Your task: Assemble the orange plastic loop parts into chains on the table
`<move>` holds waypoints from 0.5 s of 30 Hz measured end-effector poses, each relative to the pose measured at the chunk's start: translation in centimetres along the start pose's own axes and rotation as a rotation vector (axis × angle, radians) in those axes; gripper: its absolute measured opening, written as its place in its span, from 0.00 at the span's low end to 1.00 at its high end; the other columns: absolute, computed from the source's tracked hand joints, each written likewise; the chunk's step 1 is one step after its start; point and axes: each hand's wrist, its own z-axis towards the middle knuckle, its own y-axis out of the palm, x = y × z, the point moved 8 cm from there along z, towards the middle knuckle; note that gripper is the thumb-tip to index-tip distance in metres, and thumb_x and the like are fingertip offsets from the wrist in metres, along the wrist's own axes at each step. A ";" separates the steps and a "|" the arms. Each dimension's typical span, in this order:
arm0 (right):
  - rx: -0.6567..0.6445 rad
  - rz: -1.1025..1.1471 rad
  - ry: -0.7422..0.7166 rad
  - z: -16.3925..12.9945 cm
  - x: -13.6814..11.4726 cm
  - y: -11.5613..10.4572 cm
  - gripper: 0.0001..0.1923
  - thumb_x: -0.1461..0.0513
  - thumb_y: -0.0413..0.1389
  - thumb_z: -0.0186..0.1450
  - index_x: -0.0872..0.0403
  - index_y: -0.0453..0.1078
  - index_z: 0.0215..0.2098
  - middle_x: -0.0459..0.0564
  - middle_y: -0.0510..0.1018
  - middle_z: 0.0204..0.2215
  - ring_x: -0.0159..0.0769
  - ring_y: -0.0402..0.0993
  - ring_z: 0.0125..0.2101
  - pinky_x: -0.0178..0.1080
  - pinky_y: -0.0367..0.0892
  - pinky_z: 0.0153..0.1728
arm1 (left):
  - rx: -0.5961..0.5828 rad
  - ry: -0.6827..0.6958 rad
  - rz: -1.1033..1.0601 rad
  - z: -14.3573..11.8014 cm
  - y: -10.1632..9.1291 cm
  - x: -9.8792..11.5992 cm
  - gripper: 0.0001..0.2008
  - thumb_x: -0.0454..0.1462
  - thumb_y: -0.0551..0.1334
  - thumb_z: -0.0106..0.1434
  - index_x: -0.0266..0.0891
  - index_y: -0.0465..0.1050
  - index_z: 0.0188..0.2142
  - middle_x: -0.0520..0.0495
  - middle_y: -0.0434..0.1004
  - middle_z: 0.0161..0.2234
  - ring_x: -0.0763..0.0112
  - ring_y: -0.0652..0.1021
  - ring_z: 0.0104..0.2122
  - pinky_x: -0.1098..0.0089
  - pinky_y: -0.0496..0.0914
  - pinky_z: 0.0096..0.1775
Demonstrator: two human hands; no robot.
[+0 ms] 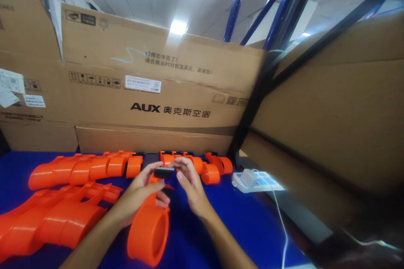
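Observation:
My left hand (137, 195) grips an orange plastic tube part (147, 233) that lies on the blue table (240, 222), its round open end toward me. My right hand (189, 187) meets the left at the part's far end. The fingertips of both hands pinch a small black piece (163, 172) against the top of that end. Whether the black piece is attached to the orange part, I cannot tell.
More orange tube parts lie in a row at the back (85, 168) and in a pile at the left (50, 218). A white power strip (255, 180) with a charger and cable sits at the right. Large cardboard boxes (151, 88) wall the table's back and right.

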 end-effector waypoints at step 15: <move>0.065 0.212 0.160 0.2 2.7 2.1 0.16 0.50 0.60 0.65 0.48 0.61 0.43 0.43 0.71 0.30 0.33 0.68 0.30 0.35 0.65 0.32 | -0.049 0.102 0.120 0.5 0.3 0.9 0.24 0.42 0.69 0.60 0.37 0.73 0.55 0.39 0.82 0.46 0.55 0.82 0.43 0.63 0.76 0.43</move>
